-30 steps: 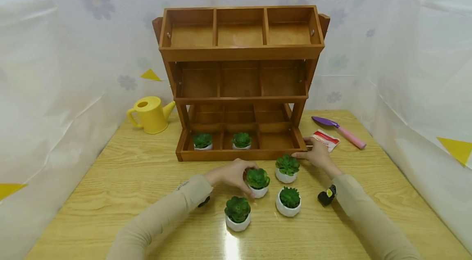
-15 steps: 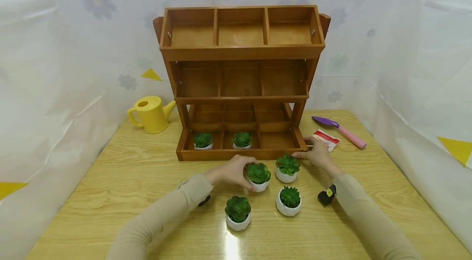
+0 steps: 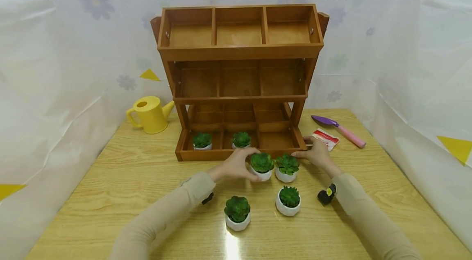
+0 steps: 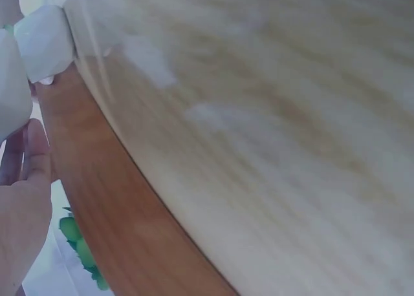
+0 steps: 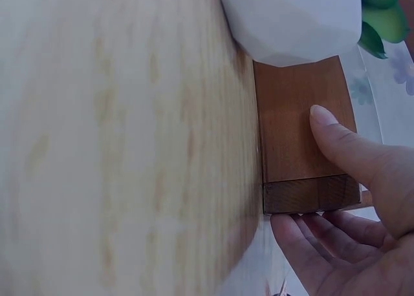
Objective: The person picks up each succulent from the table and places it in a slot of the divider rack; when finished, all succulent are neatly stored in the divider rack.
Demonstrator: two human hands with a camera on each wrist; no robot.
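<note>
My left hand (image 3: 239,164) grips a potted succulent (image 3: 262,164) by its white pot, just in front of the bottom tray of a wooden three-tier shelf (image 3: 241,53). In the left wrist view the fingers (image 4: 37,147) are against the white pot (image 4: 11,86). My right hand (image 3: 316,152) holds the shelf's front right corner. The right wrist view has the thumb (image 5: 336,137) on the front board (image 5: 301,115) and the other fingers at its end. Two potted succulents (image 3: 202,141) sit in the bottom tray's left and middle compartments.
Three more potted succulents (image 3: 287,168), (image 3: 289,201), (image 3: 237,213) stand on the table in front of the shelf. A yellow watering can (image 3: 151,115) is on the left. To the right lie a red-and-white packet (image 3: 326,139) and a purple trowel with a pink handle (image 3: 339,131).
My left hand has carried the succulent up and slightly right, toward the shelf's front board and beside another succulent. The right hand has stayed at the shelf corner.
</note>
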